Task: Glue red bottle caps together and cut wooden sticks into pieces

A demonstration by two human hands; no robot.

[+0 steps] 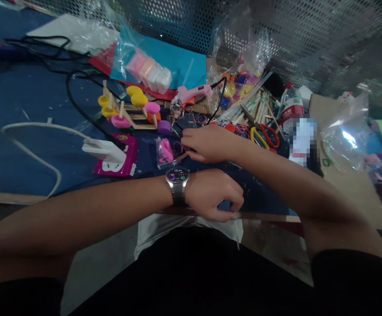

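Observation:
My left hand (214, 195), a watch (178, 175) on its wrist, is curled at the table's front edge with thumb and fingertips together. A thin pale strip (237, 235) hangs just below those fingertips; whether they grip it, I cannot tell. Farther in, my right hand (202, 142) reaches across with its fingers pinched. It is beside a small clear bag (164, 153) with pink pieces inside, and what it pinches is hidden. Beyond stands a stick frame (138, 118) with yellow, pink, orange and purple round pieces. Behind my right hand lies a pink glue gun (194, 93).
A magenta power strip (131, 153) with a white plug and cables sits on the left. Scissors (268, 136), wooden sticks (260, 105) and a bottle (291, 107) are at the right, near cardboard (352, 193). Blue sheets (181, 61) and a perforated metal panel (184, 22) are behind.

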